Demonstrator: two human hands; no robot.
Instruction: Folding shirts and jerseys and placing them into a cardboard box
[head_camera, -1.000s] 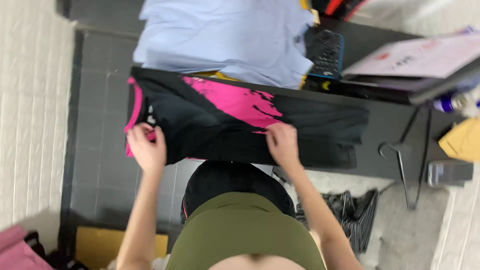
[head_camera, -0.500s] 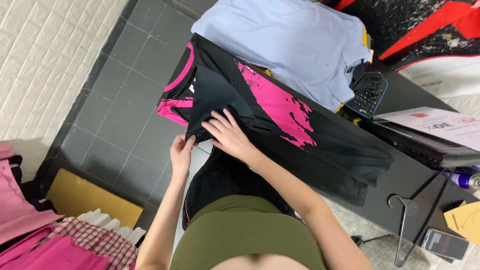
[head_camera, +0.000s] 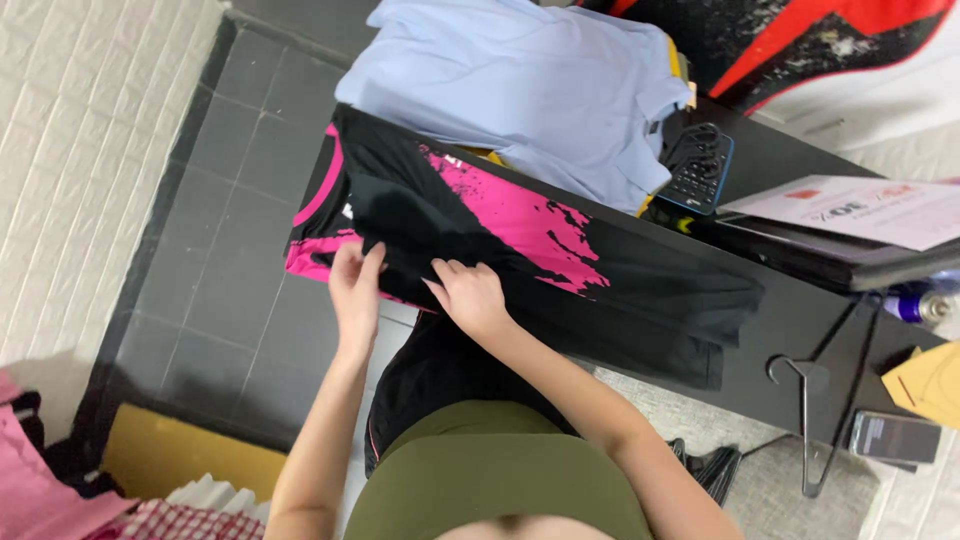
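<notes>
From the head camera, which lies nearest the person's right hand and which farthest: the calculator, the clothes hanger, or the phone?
Measured from the right hand:
1. Calculator, up and to the right on the black table.
2. Clothes hanger, right, hanging at the table's near edge.
3. Phone, far right, beyond the hanger.

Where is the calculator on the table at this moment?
In the head view, the calculator lies at the far side of the black table, right of the light blue shirt and left of the printed paper sheet.
</notes>
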